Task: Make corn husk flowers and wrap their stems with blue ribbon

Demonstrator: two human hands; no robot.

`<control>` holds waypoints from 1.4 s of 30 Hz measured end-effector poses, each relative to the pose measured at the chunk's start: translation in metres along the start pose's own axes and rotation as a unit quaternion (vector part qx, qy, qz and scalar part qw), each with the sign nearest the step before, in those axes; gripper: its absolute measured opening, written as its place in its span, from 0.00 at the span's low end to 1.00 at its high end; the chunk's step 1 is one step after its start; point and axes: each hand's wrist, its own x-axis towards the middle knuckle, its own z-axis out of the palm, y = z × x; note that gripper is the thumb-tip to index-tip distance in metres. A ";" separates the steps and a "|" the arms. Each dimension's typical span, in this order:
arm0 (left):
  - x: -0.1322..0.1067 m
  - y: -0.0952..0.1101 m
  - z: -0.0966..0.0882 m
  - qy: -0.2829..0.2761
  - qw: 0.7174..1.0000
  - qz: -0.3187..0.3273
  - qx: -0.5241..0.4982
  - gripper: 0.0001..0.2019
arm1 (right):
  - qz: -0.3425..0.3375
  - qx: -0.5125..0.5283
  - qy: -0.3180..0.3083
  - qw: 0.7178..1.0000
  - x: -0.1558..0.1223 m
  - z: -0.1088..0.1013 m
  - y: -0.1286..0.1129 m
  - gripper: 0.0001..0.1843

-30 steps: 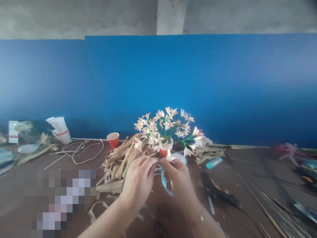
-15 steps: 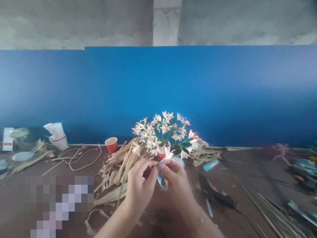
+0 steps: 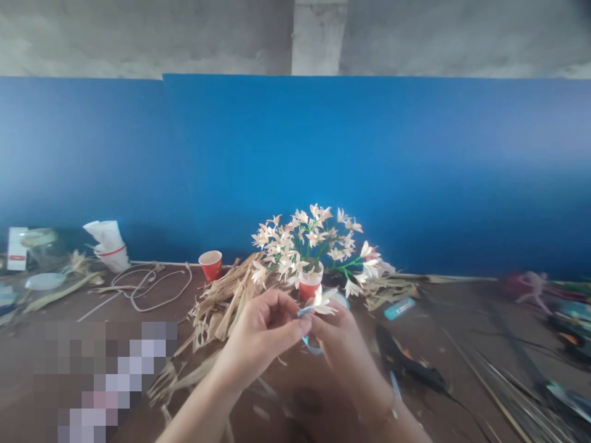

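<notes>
Both hands meet low in the centre of the head view. My left hand is closed, its thumb and forefinger pinching a light blue ribbon-like strip. A small white artificial flower is pinched in my right hand, petals pointing up and right. The strip passes around the base of this flower and hangs in a loop between the hands; the flower's stem is hidden by the fingers. Just behind, a bunch of cream flowers on green stems stands in a red and white paper cup.
Dried husks lie left of the hands. A red cup, a white cable and a cup with white paper stand farther left. To the right are a light blue packet, a black glue gun and thin sticks.
My left hand has turned, its thumb now laid across towards the right fingertips. The flower in my right hand shows more fully. The whole view has shifted slightly.
</notes>
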 end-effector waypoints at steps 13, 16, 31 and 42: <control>0.008 0.018 -0.015 0.055 0.884 0.219 0.410 0.05 | -0.422 -0.572 0.047 0.702 -0.012 -0.014 -0.039 0.12; 0.008 0.019 -0.013 0.034 0.862 0.231 0.450 0.06 | -0.432 -0.605 0.013 0.669 -0.011 -0.011 -0.034 0.08; -0.018 -0.006 -0.004 0.149 0.891 0.317 0.288 0.03 | -0.415 -0.613 0.027 0.672 -0.005 -0.017 -0.033 0.08; 0.005 -0.034 0.002 0.052 0.994 0.097 0.020 0.05 | -0.330 -0.576 -0.071 0.745 -0.009 -0.011 -0.032 0.08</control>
